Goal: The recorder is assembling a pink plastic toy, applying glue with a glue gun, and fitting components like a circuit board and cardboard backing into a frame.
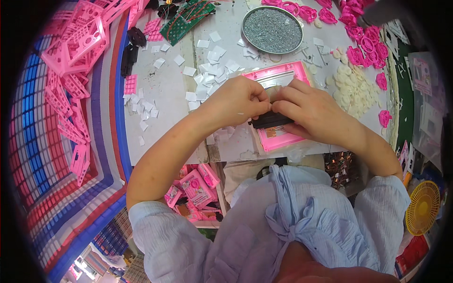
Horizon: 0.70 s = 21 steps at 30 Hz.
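A pink plastic frame (282,143) lies on the worktable in front of me, partly covered by my hands. Over it is a long black plastic part (271,121). My left hand (243,98) has its fingers pinched together at the part's upper edge; what sits between the fingertips is hidden. From the other side my right hand (309,109) curls its fingers over the black part and grips it, thumb below. Both hands meet close together above the frame.
A round tin of small metal screws (272,30) stands beyond the frame. White square pieces (214,70) are scattered left, cream discs (354,89) piled right, pink ring-like parts (368,47) farther right. A green circuit board (186,21) lies far left; pink housings (78,42) fill a striped-cloth bin.
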{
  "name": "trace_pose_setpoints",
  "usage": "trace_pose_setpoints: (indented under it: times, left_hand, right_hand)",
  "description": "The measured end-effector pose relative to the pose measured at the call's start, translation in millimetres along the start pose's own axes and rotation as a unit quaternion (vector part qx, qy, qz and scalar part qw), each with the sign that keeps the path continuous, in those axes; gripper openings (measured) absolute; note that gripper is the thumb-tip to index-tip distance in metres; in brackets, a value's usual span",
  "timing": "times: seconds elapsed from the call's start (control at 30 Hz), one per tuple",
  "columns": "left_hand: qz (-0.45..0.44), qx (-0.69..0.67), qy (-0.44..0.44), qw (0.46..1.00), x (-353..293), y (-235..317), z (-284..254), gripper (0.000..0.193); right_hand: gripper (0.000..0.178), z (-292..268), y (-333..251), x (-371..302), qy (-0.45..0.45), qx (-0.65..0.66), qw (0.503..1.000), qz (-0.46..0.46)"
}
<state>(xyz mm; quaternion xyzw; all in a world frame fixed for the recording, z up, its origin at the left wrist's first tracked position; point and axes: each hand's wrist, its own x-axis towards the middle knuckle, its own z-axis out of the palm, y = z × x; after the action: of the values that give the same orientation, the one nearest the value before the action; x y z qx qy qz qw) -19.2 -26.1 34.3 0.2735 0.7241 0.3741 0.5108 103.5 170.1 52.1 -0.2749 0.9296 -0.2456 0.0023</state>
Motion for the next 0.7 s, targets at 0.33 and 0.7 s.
trace_pose_setpoints:
  times: [0.33,0.7]
  left_hand:
    - [0.073,0.099,0.032,0.992,3,-6,0,0.014]
    - [0.256,0.370,0.392,0.802,85,20,-52,0.020]
  right_hand:
    - [0.032,7,-35,3,-0.006,-0.170,0.984,0.052]
    - [0.039,-88,56,-20,0.596,0.148,0.788,0.044]
